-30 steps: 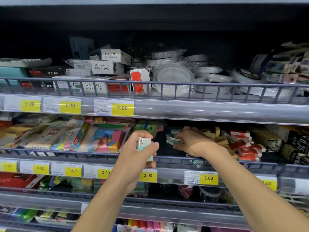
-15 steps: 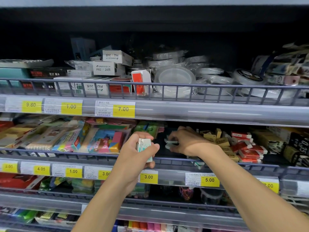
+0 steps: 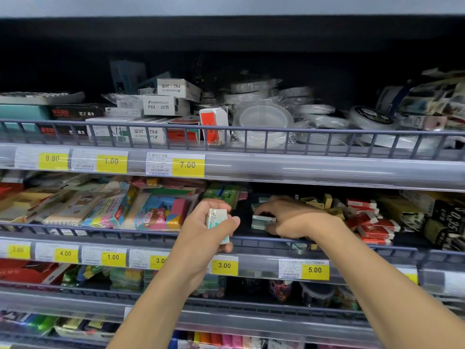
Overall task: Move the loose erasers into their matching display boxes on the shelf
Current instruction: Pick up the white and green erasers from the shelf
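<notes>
The left hand (image 3: 201,230) grips a small stack of pale teal-and-white wrapped erasers (image 3: 217,224) in front of the middle shelf's wire rail (image 3: 125,231). The right hand (image 3: 294,217), reaching over it, pinches more teal erasers (image 3: 263,221) between its fingers. Best to gather them squarely, edges aligned, before lifting clear.

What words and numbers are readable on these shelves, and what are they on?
"9.80", "1.00", "7.00": top rail price tags.
"4.00", "1.00", "3.00", "5.00": middle rail price tags.
"SUNWOOD P82 / 20": white box.
Blurred: fine tag print, eraser wrappers in the left hand and right hand.
</notes>
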The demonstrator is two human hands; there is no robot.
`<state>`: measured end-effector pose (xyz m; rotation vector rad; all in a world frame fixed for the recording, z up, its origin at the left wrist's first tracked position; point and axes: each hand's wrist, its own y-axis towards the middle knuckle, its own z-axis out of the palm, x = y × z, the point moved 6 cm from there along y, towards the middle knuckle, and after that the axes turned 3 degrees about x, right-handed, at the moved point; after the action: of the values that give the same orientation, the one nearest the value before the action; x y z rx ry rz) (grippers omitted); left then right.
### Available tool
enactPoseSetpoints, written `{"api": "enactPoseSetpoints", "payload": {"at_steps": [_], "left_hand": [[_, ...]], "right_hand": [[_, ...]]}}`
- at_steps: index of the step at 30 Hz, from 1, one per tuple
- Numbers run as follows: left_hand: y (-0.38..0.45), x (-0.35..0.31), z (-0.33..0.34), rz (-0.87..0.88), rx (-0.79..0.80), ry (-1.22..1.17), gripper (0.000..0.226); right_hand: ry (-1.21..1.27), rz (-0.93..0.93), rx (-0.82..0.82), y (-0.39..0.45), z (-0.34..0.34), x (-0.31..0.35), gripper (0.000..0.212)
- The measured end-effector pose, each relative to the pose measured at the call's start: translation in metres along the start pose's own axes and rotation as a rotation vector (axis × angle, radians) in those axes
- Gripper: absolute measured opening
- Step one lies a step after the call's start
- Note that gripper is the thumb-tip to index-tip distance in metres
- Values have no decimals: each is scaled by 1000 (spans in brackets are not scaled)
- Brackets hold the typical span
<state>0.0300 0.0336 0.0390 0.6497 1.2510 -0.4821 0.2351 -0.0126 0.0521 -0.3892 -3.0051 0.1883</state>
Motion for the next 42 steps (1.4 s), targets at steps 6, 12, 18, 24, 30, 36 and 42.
{"api": "enactPoseSetpoints", "payload": {"at_steps": [6,12,18,24,30,36,42], "left_hand": [[-2,-2,1,-10,1,19,21],[-3,-1,-4,-11,-4,20,20],[-3,-1,-4,13,-46,-13,26],[-5,-7,6,69,-61,-56,57],[-9,-14,24,131,36,-67,42],[-12,-15,25,147,60,-78,24],[-11,-13,14,119,15,-70,18]], "right_hand": [[-14,-15,-95,1,-2,0,48],[89,-29,-138,5,0,-8,36],[562,-112,-322,-17,-12,1,24],[1295,-426,-295,-58,-12,47,30],[1356,-513,-315,-70,-2,72,18],[1264,-532,-339,-72,-4,73,23],[994,-151,-493,-64,-19,11,10]]}}
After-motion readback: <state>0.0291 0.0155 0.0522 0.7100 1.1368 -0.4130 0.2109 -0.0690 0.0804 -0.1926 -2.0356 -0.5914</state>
